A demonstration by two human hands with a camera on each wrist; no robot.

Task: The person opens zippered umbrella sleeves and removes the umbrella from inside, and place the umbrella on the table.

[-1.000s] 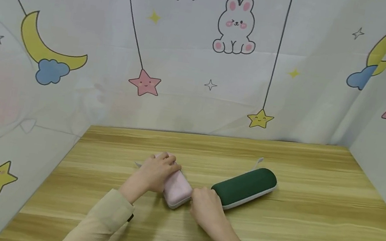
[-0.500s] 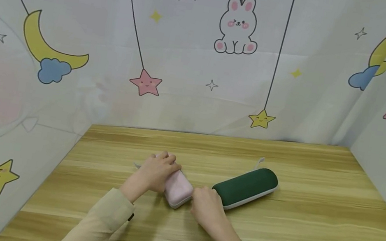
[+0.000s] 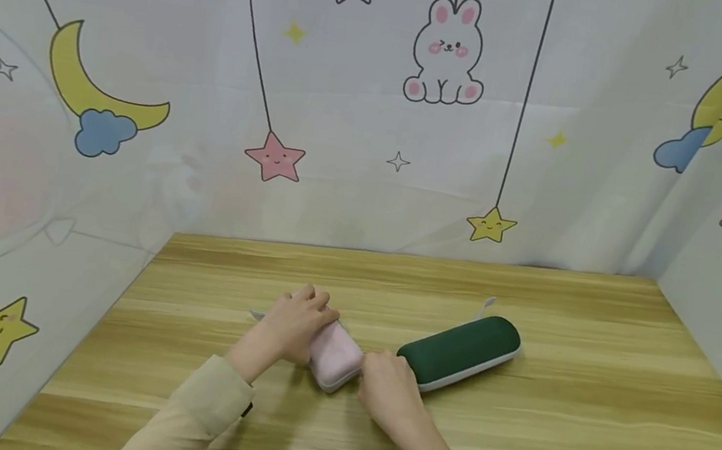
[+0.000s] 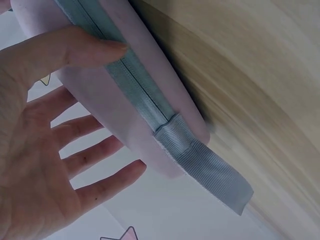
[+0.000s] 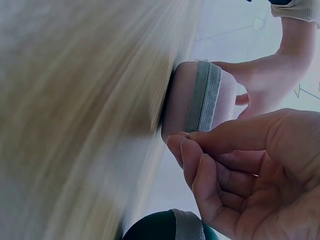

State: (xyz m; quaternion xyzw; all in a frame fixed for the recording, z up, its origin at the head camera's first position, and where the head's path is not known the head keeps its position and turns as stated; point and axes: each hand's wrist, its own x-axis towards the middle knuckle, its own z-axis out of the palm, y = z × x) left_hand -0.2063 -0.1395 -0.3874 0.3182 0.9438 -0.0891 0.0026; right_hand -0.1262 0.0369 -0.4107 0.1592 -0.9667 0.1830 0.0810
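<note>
A pink zip case [image 3: 334, 357] with rounded corners lies slanted on the table. My left hand [image 3: 295, 324] grips it from above; the left wrist view shows the thumb on its grey zipper tape [image 4: 137, 90], which ends in a ribbon tab [image 4: 212, 172]. At the case's near right corner, my right hand [image 3: 389, 389] pinches thumb against fingertips by the zipper [image 5: 202, 95]. Those fingertips hide what they pinch, seemingly the zipper pull. The zip line looks closed where visible. Just beyond the right hand lies a green zip case [image 3: 461, 349].
A wood-grain table [image 3: 553, 440] holds both cases. Behind it hangs a white cloth backdrop [image 3: 352, 99] printed with stars, moons and a rabbit, and cloth also borders both sides. The green case has a pale tab [image 3: 487, 304] pointing away.
</note>
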